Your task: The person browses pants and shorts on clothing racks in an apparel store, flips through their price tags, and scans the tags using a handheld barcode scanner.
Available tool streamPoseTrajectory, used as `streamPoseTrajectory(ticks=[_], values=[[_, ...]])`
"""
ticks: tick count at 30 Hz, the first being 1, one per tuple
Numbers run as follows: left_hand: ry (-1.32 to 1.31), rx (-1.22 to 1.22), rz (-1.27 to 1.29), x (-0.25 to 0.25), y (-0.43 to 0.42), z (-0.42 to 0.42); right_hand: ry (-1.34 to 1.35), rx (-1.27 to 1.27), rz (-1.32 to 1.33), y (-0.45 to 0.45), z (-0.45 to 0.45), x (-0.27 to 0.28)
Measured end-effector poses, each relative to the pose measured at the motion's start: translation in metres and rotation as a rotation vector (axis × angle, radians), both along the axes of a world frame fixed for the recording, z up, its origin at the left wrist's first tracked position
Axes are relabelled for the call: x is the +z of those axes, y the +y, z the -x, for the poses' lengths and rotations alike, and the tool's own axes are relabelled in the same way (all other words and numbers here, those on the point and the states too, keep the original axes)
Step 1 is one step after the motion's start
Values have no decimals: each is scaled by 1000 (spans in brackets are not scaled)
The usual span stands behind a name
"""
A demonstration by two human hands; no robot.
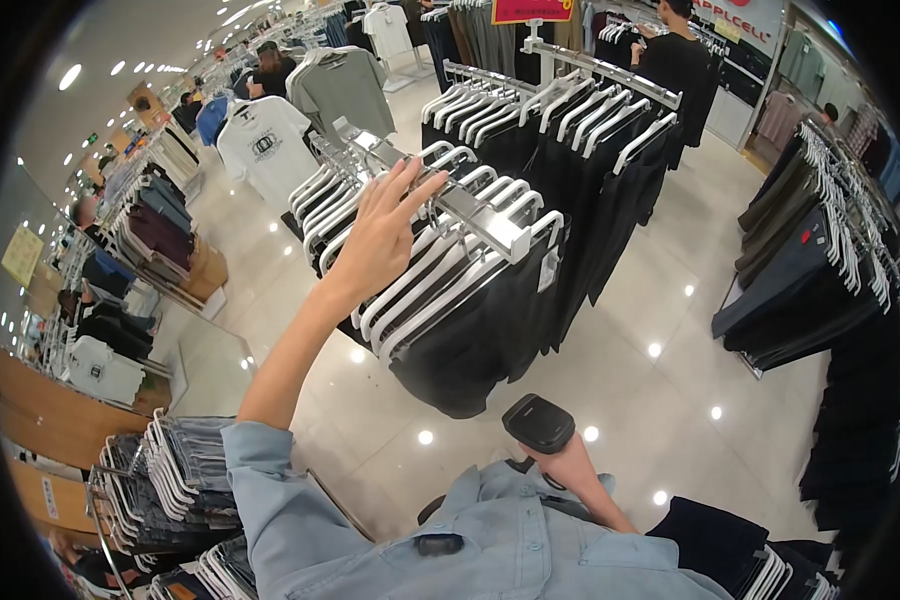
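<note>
My left hand (385,220) reaches over the near clothes rack, its fingers stretched out by the metal rail (490,228) and the tops of the white hangers (410,315). Whether the fingertips touch a hanger or the rail, I cannot tell. Dark garments (465,355) hang below, and a pale tag (549,268) dangles at the rail's near end. Low in front of my body, my right hand (567,463) is closed around a black handheld device (538,422), which looks like a scanner. Its rounded head faces up, and the hand hides its grip.
Behind stands another rack of black trousers (610,170), with a person in black (678,60) beyond. Dark trousers (790,280) hang on the right, jeans (195,450) at lower left. A white T-shirt (260,150) hangs past the near rack, above the tiled floor (630,400).
</note>
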State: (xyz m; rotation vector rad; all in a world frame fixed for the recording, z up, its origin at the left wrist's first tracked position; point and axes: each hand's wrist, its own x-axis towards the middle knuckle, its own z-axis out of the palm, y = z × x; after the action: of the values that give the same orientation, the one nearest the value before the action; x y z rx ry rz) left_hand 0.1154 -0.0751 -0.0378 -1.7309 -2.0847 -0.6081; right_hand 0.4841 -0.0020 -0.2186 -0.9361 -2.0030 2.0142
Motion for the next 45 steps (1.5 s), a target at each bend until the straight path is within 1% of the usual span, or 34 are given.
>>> streamPoseTrajectory(ticks=[2,5,7,8,10,12,14,23,25,26,28,29,33,36,38,40,43,45], values=[[10,-2,-6,0,-1,-5,17,-8,-8,-1,-1,1],[55,53,-27,2,-1,-18,-52,-5,1,-2,-3,4],[208,7,26,-1,1,-29,-3,-30,-8,-3,-4,1],[206,5,29,-1,2,-34,-5,-32,-4,-3,-4,1],[89,-38,-3,2,1,-45,-1,-19,25,-3,-3,3],[130,-45,21,5,0,-53,26,-11,4,-5,-3,1],[48,-68,-23,5,0,-63,53,0,-19,-6,-3,0],[69,-84,33,4,-1,-68,72,7,-8,-9,-7,2],[97,-74,40,6,-4,-70,-15,16,13,-9,-8,6],[96,-71,39,6,-4,-69,-16,19,12,-10,-8,4],[95,-31,5,3,-2,-68,12,5,-3,-13,-10,-2],[47,-34,-18,1,-1,-70,11,2,-1,-13,-11,-2],[61,-20,-35,0,-1,-78,-14,-8,30,-14,-15,3],[98,-45,1,7,-3,-86,-11,-11,27,-16,-17,-2],[43,-61,60,9,-5,-89,-5,-7,15,-18,-17,-1],[96,-50,57,6,-3,-80,-68,15,23,-18,-17,5],[46,-50,20,-1,-2,-74,-43,11,34,-17,-19,5],[-8,-97,29,1,-5,-76,-36,10,39,-18,-20,3]])
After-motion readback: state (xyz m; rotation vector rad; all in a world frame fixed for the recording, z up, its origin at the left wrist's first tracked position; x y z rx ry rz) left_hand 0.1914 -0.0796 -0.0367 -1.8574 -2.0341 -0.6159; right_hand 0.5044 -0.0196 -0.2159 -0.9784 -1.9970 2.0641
